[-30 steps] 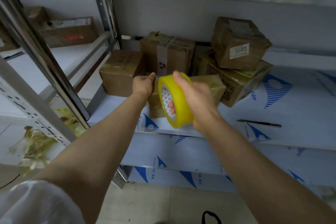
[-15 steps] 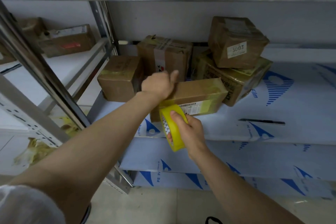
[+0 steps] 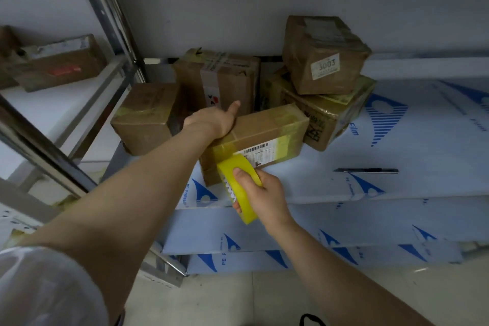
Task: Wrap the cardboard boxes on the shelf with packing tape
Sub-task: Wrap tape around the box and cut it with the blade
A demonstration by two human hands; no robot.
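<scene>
A long brown cardboard box (image 3: 267,132) lies on the white, film-covered shelf (image 3: 423,156), with glossy yellow tape banding its ends. Just below its front face, the right hand (image 3: 267,200) grips a yellow tape roll (image 3: 235,180), thumb over the rim and fingers inside the core. The left hand (image 3: 211,122) rests on the box's top left end, thumb out. Its fingers are hidden behind the edge, so how firmly it holds cannot be told. Beyond it stand more crumpled cartons (image 3: 322,58).

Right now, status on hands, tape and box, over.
Left hand rests on the box, left end, fingers hidden. Right hand grips the tape roll, tape running onto the box front. Other boxes crowd behind it.
</scene>
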